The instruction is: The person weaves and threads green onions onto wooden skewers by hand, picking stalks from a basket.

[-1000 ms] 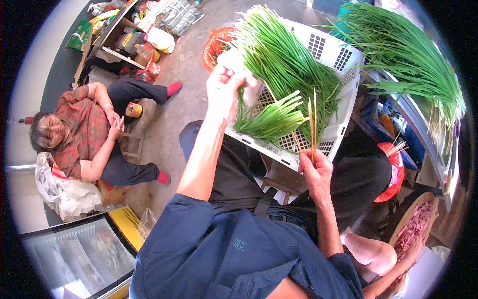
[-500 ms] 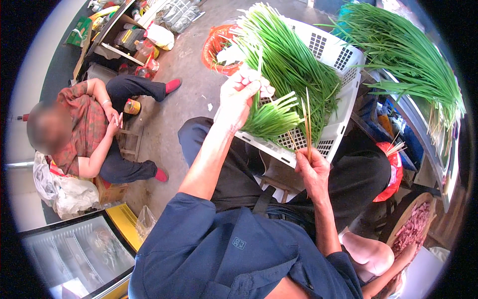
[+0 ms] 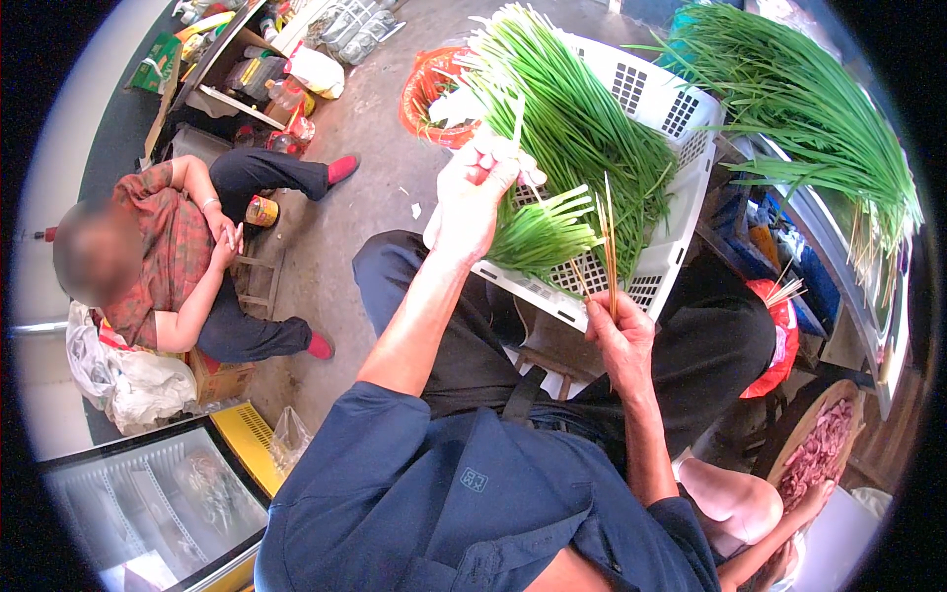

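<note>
I see the small bunch of green chives (image 3: pixel 538 235) just above the middle of the frame: flat, bright green leaves, cut square at the ends, fanning rightward over the near edge of the white slotted basket (image 3: pixel 659 111). Its pale root end is pinched in my left hand (image 3: pixel 472 202), which is raised in the upper middle with the wrist bent back and the fingers closed round the stems; the bare forearm runs down from it to the blue sleeve at the bottom. Lower and to the right of centre, my right hand (image 3: pixel 619 331) is closed on 2 or 3 thin tan strands (image 3: pixel 609 252) that stand almost upright, their tips reaching up beside the chive ends, thumb pressed against the forefinger. Behind both hands the basket holds a big heap of long chives (image 3: pixel 577 109) lying diagonally, and a 2nd heap of green stalks (image 3: pixel 804 104) spreads across the upper right. A red bowl (image 3: pixel 426 91) sits on the concrete floor beyond the basket. At the left of the frame another person (image 3: pixel 187 257) sits low with arms folded.
</note>
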The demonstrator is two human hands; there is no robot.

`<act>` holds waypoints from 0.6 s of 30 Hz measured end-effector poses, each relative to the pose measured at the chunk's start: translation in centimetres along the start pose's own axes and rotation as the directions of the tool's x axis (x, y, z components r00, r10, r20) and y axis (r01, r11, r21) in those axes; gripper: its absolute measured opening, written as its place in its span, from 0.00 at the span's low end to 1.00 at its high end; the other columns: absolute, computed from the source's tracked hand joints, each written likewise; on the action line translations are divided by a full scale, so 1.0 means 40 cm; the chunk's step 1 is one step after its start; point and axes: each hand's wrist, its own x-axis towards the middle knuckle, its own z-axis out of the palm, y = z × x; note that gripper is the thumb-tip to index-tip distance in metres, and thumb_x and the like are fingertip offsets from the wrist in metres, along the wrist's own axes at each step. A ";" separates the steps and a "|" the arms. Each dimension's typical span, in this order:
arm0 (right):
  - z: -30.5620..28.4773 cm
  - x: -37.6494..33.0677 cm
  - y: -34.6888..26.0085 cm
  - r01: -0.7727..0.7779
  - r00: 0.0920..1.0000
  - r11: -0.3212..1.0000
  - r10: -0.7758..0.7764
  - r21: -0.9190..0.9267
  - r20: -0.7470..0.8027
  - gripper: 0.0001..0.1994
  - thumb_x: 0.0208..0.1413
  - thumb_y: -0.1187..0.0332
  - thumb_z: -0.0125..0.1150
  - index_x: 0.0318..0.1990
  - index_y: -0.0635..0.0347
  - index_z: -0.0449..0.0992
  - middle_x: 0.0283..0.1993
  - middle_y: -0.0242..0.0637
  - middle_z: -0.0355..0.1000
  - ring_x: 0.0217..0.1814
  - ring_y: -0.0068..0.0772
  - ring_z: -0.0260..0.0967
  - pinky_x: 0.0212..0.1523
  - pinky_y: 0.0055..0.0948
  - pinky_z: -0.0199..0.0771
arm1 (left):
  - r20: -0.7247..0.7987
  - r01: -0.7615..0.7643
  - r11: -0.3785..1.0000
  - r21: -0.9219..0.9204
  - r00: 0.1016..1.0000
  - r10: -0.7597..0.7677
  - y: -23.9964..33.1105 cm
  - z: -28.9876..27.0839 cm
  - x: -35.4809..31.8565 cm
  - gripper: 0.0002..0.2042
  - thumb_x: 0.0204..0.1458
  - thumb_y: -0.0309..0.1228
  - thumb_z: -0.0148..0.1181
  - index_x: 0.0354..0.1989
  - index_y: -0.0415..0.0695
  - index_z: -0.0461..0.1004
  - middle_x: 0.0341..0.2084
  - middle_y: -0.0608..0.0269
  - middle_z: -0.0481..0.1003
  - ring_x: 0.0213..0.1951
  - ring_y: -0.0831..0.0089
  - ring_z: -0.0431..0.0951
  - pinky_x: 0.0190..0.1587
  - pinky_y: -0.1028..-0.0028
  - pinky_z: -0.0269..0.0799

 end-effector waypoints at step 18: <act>-0.014 -0.011 0.011 0.028 1.000 0.999 -0.028 -0.024 0.005 0.05 0.57 0.70 0.59 0.34 0.63 0.76 0.21 0.23 0.66 0.22 0.14 0.61 0.24 0.17 0.61 | 0.267 0.422 0.905 -0.051 0.879 -0.395 0.035 -0.063 0.021 0.09 0.56 0.26 0.54 0.43 0.34 0.72 0.37 0.51 0.76 0.41 0.63 0.78 0.47 0.68 0.73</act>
